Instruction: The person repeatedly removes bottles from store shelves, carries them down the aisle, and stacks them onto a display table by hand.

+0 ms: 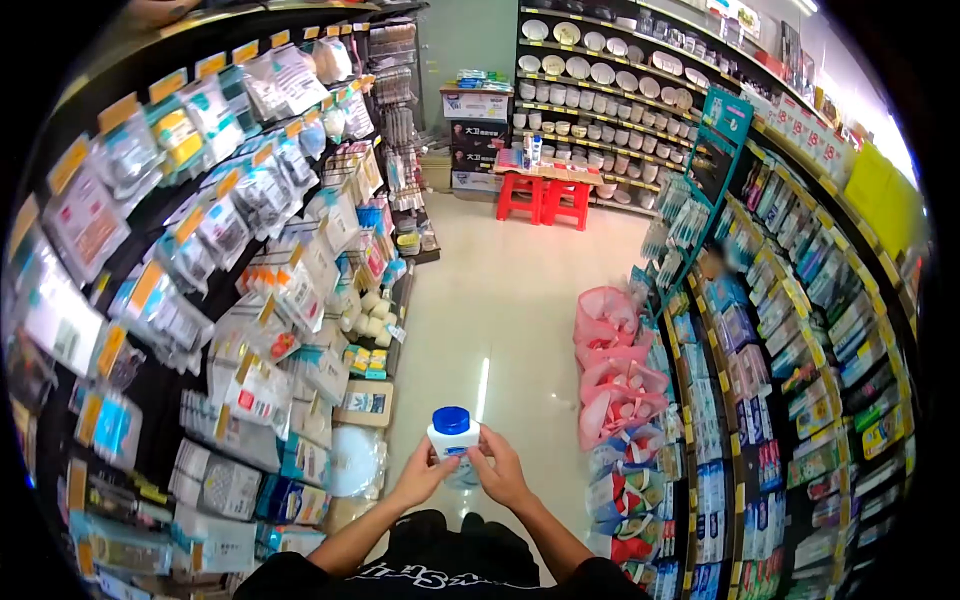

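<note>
A white plastic bottle with a blue screw cap (453,430) is held upright in front of my body, low in the middle of the head view. My left hand (424,474) grips its left side, and my right hand (497,468) grips its right side. Both thumbs press on the front, near a small blue label. The cap sits on the bottle. What the bottle contains cannot be seen.
Hanging packets crowd the rack (230,230) on my left. Toothpaste-like boxes fill the shelves (740,400) on my right, with pink bags (615,375) beside them. Ahead, red stools (545,198) stand before shelves of white dishes (600,75). A pale tiled floor (500,290) runs between.
</note>
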`<state>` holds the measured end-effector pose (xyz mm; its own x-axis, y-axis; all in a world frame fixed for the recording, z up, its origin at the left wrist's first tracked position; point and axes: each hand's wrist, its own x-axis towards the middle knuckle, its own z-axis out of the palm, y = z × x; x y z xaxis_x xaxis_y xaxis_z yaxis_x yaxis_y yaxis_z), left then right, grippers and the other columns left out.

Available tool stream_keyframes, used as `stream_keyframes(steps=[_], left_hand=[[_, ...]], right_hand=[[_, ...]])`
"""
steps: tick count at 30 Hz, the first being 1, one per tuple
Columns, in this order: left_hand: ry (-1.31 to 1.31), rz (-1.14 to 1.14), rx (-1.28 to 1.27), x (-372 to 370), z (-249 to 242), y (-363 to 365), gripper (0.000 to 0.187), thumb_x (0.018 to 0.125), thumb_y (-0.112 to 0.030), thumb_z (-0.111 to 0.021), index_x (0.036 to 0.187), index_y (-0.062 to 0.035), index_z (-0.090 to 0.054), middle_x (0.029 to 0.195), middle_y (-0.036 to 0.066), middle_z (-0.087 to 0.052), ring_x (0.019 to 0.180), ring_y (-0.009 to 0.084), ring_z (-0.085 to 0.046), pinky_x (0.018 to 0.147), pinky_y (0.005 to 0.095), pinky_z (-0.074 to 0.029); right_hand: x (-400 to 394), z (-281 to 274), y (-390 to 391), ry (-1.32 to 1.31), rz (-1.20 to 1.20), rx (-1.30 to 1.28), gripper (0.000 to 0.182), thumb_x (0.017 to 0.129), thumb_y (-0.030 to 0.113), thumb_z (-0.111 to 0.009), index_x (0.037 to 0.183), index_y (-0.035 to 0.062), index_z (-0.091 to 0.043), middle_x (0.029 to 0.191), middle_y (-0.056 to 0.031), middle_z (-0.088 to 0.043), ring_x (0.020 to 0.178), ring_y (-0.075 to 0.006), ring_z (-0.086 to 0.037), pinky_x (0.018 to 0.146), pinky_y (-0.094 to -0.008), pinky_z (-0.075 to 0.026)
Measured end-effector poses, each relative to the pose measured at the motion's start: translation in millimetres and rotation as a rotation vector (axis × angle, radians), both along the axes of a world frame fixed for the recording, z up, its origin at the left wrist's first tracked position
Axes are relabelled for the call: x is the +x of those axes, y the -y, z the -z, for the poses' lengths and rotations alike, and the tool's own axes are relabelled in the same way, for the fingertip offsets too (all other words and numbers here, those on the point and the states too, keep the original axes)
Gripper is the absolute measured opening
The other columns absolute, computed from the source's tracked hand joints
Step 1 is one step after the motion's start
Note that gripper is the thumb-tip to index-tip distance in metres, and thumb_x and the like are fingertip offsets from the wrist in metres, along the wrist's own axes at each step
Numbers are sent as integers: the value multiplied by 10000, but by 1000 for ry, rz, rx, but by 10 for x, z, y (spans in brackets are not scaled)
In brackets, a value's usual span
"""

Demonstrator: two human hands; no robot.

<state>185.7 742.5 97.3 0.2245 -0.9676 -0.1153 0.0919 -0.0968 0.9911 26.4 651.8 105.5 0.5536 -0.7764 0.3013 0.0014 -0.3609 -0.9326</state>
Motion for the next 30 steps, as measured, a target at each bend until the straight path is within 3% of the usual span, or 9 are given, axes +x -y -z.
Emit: stream_keyframes(steps=[4, 9, 12, 13, 17, 20, 24, 27, 30], left_hand=[[-8, -18, -152, 541, 73, 907, 526, 864, -93, -688, 1312, -32, -419, 1255, 86, -529, 1197, 180, -497, 1049, 361, -375], [91, 14, 58, 1299, 259, 2425, 470, 867, -199, -703, 1240, -2, -497, 1084, 112, -644, 986, 197, -629, 866, 351, -503], [373, 103, 243, 1652, 118, 3312, 480, 864, -306, -701, 1179, 22, -548, 965, 123, -679, 868, 209, -660, 758, 341, -531], [285, 133, 214, 1774, 378, 3606, 531, 872, -394, -674, 1145, 48, -567, 936, 140, -676, 808, 203, -661, 696, 318, -532], [157, 360, 393, 2148, 393, 4698, 580, 905, -486, -596, 1078, 66, -586, 843, 119, -661, 659, 174, -642, 553, 305, -518], [10, 436, 544, 2332, 404, 5411, 550, 929, -507, -550, 1029, 31, -607, 845, 100, -658, 688, 159, -644, 534, 294, -509], [-202, 485, 683, 2634, 710, 6317, 552, 958, -497, -507, 1105, 24, -611, 918, 80, -678, 754, 166, -667, 619, 317, -541], [-276, 462, 693, 2839, 979, 7038, 575, 951, -528, -496, 1124, 8, -611, 955, 76, -683, 810, 174, -674, 679, 329, -546], [-420, 421, 668, 3043, 1110, 7779, 557, 946, -521, -516, 1146, -8, -601, 979, 76, -677, 819, 174, -670, 672, 327, -540]], right_hand=[[468, -144, 859, -47, -31, -80, 438, 928, 141, -583, 1327, -4, -477, 1161, -171, -585, 1057, -240, -599, 910, -351, -475], [1219, -37, 2236, -84, 33, 256, 410, 948, 185, -550, 1303, -14, -496, 1059, -144, -664, 924, -218, -663, 818, -326, -514], [1617, 117, 3010, -388, 222, 327, 390, 958, 248, -537, 1244, -16, -550, 957, -133, -687, 849, -200, -667, 742, -318, -526], [1722, 507, 3270, -313, 317, 275, 394, 955, 305, -539, 1193, -4, -596, 840, -112, -680, 727, -169, -644, 645, -312, -518], [1995, 355, 4212, -285, 312, 682, 396, 947, 300, -562, 1180, -18, -597, 747, -73, -624, 589, -127, -568, 514, -279, -459], [2170, 815, 4855, -333, 444, 563, 410, 946, 296, -566, 1190, -33, -578, 706, -64, -613, 527, -119, -548, 447, -266, -419], [2421, 1218, 5741, -294, 398, 704, 398, 942, 308, -572, 1160, -25, -590, 633, -40, -582, 434, -104, -498, 365, -267, -351], [2592, 894, 6560, -381, 232, 917, 559, 899, 403, -586, 1202, -66, -570, 826, -199, -684, 669, -217, -663, 608, -342, -519], [2835, 1441, 7451, -310, 249, 682, 368, 946, 331, -557, 1025, -24, -613, 672, -50, -599, 471, -122, -525, 406, -259, -381]])
